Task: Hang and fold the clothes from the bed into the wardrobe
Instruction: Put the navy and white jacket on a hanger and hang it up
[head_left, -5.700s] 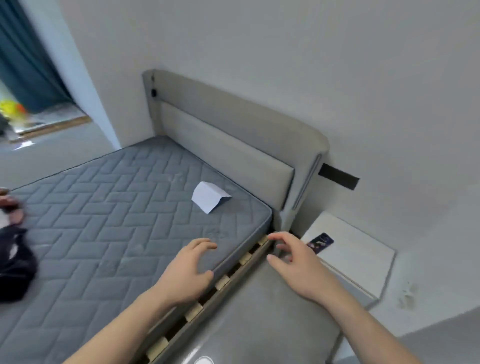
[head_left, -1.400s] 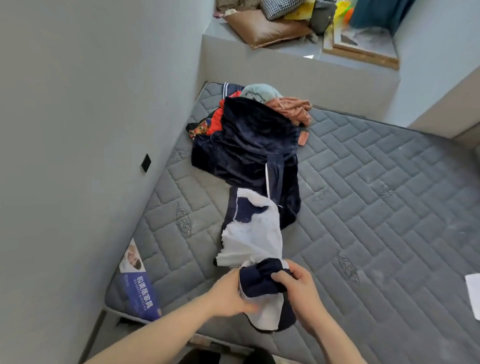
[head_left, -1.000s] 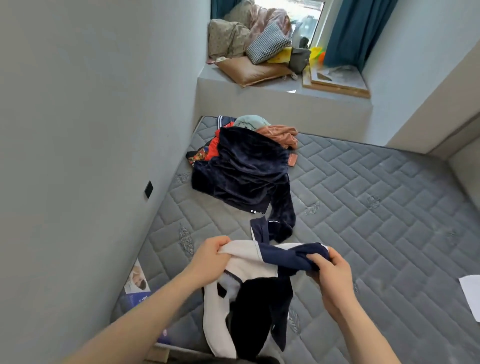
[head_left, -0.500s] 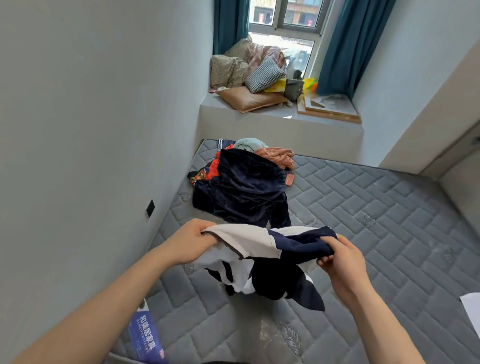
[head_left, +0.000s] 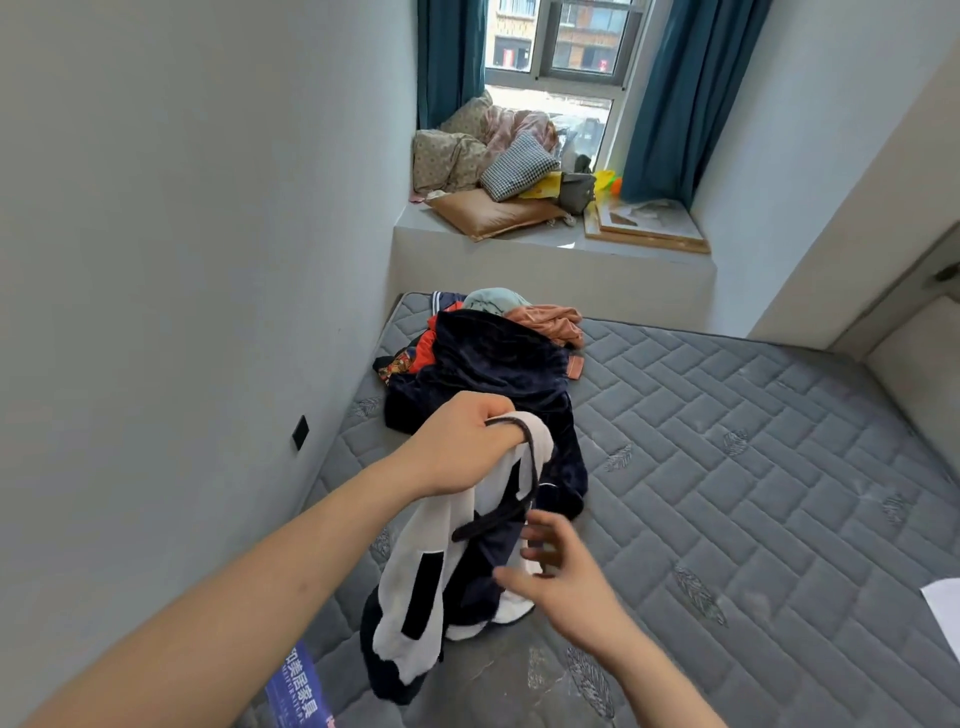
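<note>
A white and navy jacket (head_left: 415, 592) hangs from my left hand (head_left: 460, 449), which grips its upper edge above the grey mattress (head_left: 727, 493). Its lower end trails down onto the mattress near the front edge. My right hand (head_left: 558, 569) is just right of the hanging jacket, fingers spread and loose, holding nothing. Behind the jacket lies a pile of clothes (head_left: 483, 358) against the left wall: a dark navy velvet garment on top, with orange, red and pale green pieces beneath it.
The grey wall (head_left: 182, 260) runs close along the left. A window ledge (head_left: 545, 244) at the far end carries cushions and a framed board. A white paper (head_left: 943, 608) lies at the mattress's right edge. A blue label (head_left: 298, 688) sits at the near corner.
My right hand has let go of the jacket's navy part and dropped lower. The jacket, stretched between both hands before, now hangs from my left hand alone.
</note>
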